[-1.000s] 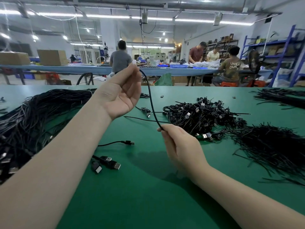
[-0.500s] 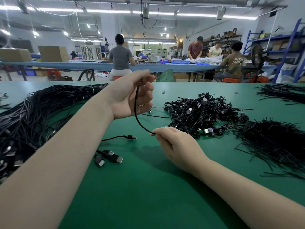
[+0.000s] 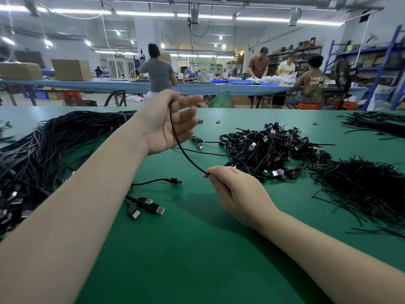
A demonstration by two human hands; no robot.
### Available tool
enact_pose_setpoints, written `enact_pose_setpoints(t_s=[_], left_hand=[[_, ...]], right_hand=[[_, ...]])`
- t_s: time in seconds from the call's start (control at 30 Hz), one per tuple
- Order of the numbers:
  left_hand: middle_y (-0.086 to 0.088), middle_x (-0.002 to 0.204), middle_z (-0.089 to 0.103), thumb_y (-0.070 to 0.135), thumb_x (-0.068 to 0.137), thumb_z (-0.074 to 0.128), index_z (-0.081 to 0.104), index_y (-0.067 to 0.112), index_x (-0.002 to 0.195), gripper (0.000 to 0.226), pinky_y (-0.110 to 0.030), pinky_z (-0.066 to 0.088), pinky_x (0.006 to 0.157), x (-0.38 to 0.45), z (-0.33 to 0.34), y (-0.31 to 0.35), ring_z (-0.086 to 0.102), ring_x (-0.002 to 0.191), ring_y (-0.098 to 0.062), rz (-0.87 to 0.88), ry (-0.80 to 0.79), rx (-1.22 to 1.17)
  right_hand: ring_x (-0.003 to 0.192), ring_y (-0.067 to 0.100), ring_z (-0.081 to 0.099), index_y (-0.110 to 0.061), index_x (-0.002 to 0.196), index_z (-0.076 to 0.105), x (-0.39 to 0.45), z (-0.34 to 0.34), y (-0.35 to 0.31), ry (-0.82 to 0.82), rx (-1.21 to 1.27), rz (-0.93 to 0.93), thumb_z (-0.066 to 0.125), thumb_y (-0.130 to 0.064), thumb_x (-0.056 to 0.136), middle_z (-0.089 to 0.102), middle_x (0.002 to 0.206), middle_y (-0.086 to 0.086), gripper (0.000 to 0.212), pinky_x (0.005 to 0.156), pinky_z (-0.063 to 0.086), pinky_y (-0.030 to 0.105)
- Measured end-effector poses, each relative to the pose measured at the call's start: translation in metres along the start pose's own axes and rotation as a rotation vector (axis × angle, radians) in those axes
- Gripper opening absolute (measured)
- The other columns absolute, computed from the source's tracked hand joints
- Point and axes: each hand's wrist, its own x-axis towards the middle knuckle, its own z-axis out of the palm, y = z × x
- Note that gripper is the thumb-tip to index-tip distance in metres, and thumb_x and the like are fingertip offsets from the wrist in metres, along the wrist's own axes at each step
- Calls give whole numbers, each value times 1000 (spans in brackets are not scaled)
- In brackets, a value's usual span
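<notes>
A thin black cable (image 3: 182,148) runs in a curve between my two hands above the green table (image 3: 197,255). My left hand (image 3: 168,126) is raised with the palm facing me. Its fingers are spread and nearly straight, and the cable's upper part is caught between the thumb and the forefinger. From there the cable crosses the palm and drops to my right hand (image 3: 237,189). That hand is low over the table and pinches the cable between thumb and fingertips, the other fingers curled.
A thick bundle of long black cables (image 3: 43,150) lies at the left, with loose USB plugs (image 3: 151,207) beside it. A heap of coiled USB cables (image 3: 269,148) sits beyond my right hand, and a pile of black ties (image 3: 363,185) lies right. People work at a far table (image 3: 219,88).
My left hand curled its fingers round the cable and drew closer to the right hand, then spread its fingers again. My right hand has kept its pinch and barely moved.
</notes>
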Motion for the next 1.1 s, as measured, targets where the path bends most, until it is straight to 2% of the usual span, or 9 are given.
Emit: enact_pose_setpoints(t_s=[0.17, 0.27, 0.33, 0.47, 0.63, 0.73, 0.83, 0.97, 1.1], left_hand=[[9, 55, 57, 30, 97, 42, 71, 21, 73, 40, -19, 50, 52, -11, -5, 13, 58, 51, -6, 35, -180, -164], [5, 50, 58, 38, 88, 50, 69, 18, 59, 40, -20, 48, 49, -19, -7, 12, 56, 45, -11, -139, -413, 303], [-2, 68, 72, 44, 92, 41, 77, 16, 75, 48, -22, 52, 56, -16, -2, -1, 67, 61, -15, -374, -519, 694], [7, 100, 73, 46, 103, 22, 65, 22, 102, 49, -22, 49, 79, 1, 14, -30, 67, 93, -3, -384, -290, 968], [4, 109, 71, 42, 104, 26, 63, 18, 114, 45, -19, 49, 87, 8, 20, -25, 66, 96, -3, 67, 76, 497], [-1, 107, 72, 39, 105, 23, 63, 12, 118, 49, -22, 52, 80, -2, 24, -7, 69, 96, -10, 195, -23, 38], [6, 70, 70, 36, 103, 30, 73, 18, 90, 49, -19, 48, 58, -16, 15, 13, 65, 63, -7, 214, -228, -162], [7, 44, 50, 36, 93, 45, 73, 15, 74, 40, -15, 33, 42, -22, 0, 16, 40, 35, -5, -21, -486, 341], [-3, 83, 74, 45, 101, 27, 67, 11, 105, 52, -18, 47, 53, -7, 16, -13, 65, 62, -10, -244, -344, 766]], right_hand=[[88, 17, 61, -27, 111, 64, 1, 6, 5, -117, 8, 63, 45, -33, 99, 67, 97, -5, 23, 72, 50, 36], [70, 11, 56, -23, 91, 69, 4, 4, 13, -4, 48, 224, 52, -38, 95, 64, 74, -7, 23, 64, 48, 32], [54, 7, 46, -18, 75, 65, 10, -1, 17, 107, 111, 327, 58, -43, 90, 57, 59, -7, 30, 54, 40, 30], [48, 5, 40, -18, 65, 60, 26, -16, 7, 272, 225, 372, 59, -41, 90, 49, 49, -6, 34, 50, 33, 25], [46, 4, 33, -26, 86, 66, 31, -14, -22, 176, 455, 232, 46, -30, 98, 43, 51, -11, 23, 46, 27, 23], [55, 13, 37, -28, 93, 68, 24, -9, -23, -118, 575, 210, 45, -27, 100, 40, 59, -7, 24, 52, 32, 28], [57, 15, 36, -21, 91, 72, 20, -10, -8, -262, 518, 328, 48, -30, 99, 39, 62, 1, 26, 55, 31, 28], [37, 3, 31, -14, 71, 67, 32, -33, 8, 4, 415, 473, 56, -40, 93, 39, 42, -10, 35, 42, 26, 14], [40, 2, 37, -14, 72, 65, 48, -45, -1, 179, 315, 377, 56, -38, 93, 44, 42, -14, 33, 41, 26, 14]])
